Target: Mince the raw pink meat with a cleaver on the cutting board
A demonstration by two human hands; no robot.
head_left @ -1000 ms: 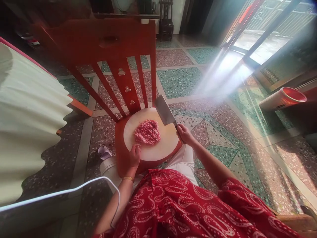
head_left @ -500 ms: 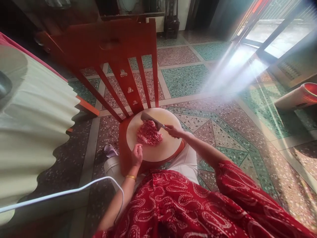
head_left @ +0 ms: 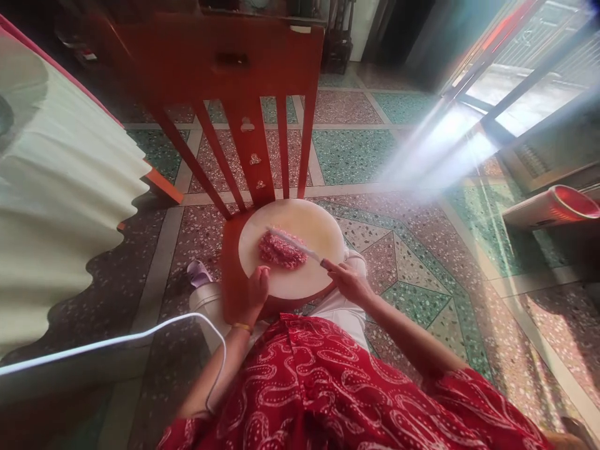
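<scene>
Speckled floor (head_left: 354,156) is surrounding our red chair (head_left: 231,250), where a round board (head_left: 325,231) is bearing minced meat (head_left: 276,253). Our right hand (head_left: 347,280) is gripping the cleaver (head_left: 293,240); held aside a second ago, it is now crossing the meat edge-on, so chopping is seemingly proceeding. Our left hand (head_left: 259,287) is curling closed, apparently empty.

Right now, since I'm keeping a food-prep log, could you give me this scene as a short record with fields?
Right hand: gripping the cleaver by its handle
Blade: seen nearly edge-on, across the minced meat; depth of cut unclear
Left hand: loosely curled at the board's near left edge, nothing visible in it
Meat: one mound on the round, pale board
Support: seat of a reddish wooden chair
</scene>
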